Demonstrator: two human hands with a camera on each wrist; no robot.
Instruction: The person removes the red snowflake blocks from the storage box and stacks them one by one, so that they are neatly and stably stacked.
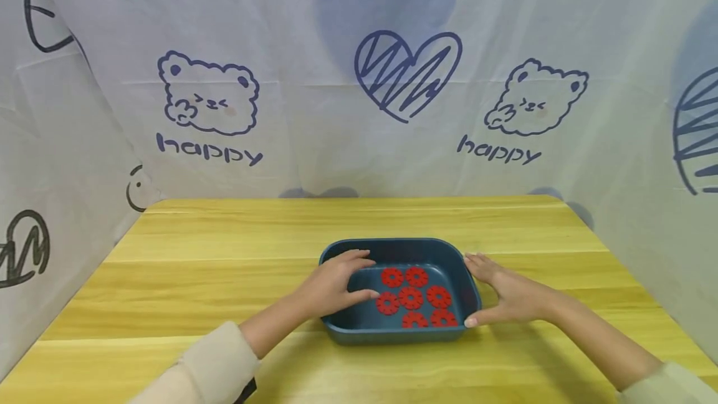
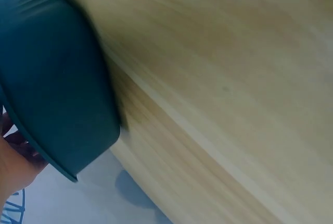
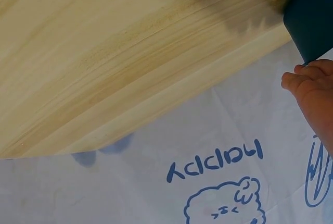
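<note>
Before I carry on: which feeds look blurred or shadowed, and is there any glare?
Head: mostly sharp, faint sheen inside the blue bin, soft shadow beside the right forearm; left wrist: wooden table looks blurred, bin dim; right wrist: shadow darkens the table near the bin.

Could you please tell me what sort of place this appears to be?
Probably a small curtained-off tabletop workspace: a bare wood-grain table, white cloth printed with bears, hearts and "happy" hanging around it, and a dark blue bin of red notched discs.
</note>
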